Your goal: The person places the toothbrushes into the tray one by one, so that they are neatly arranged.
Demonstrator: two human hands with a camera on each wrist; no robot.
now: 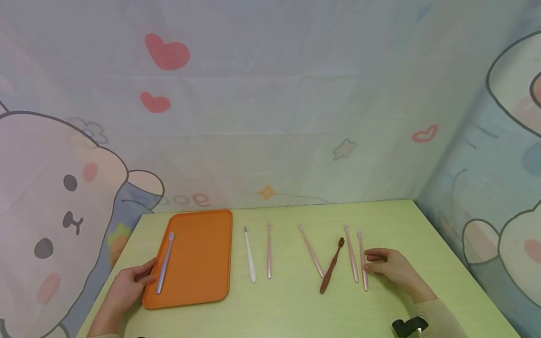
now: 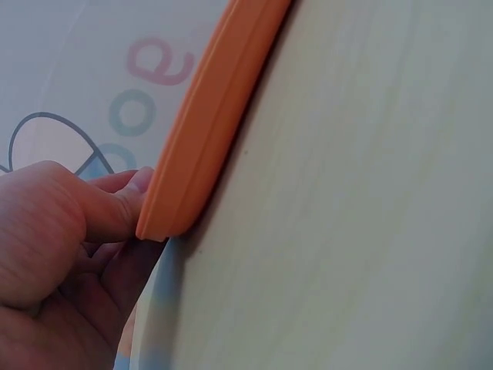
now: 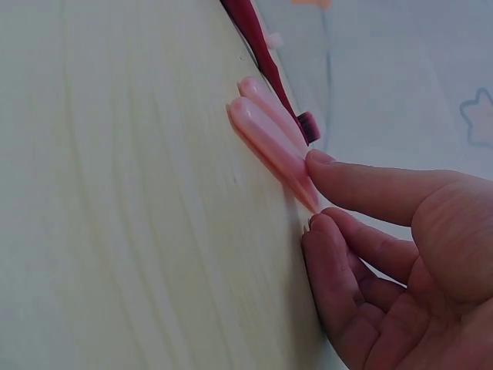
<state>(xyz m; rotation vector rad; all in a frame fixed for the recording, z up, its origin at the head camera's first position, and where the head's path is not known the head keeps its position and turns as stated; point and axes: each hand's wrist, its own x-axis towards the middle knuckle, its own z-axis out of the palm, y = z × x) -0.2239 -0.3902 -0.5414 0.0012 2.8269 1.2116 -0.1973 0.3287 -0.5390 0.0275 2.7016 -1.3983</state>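
Note:
My left hand (image 1: 128, 287) grips the left rim of an orange tray (image 1: 198, 263), thumb and fingers at its edge in the left wrist view. A lavender toothbrush (image 1: 165, 264) lies on the tray along that side. At the right end of a row of brushes, my right hand (image 1: 389, 265) reaches a pink toothbrush (image 1: 363, 270). Its thumb tip meets the pink handle (image 3: 269, 142), with thumb and forefinger still apart. Close by on the left are another pink toothbrush (image 1: 351, 256) and a dark red-brown one (image 1: 332, 266).
A slanted pink toothbrush (image 1: 310, 249) has its lower end near the brown one. Further left lie a straight pink toothbrush (image 1: 269, 253) and a white one (image 1: 250, 257). A printed cloth backdrop (image 1: 270, 103) stands behind the light green table (image 1: 287, 310).

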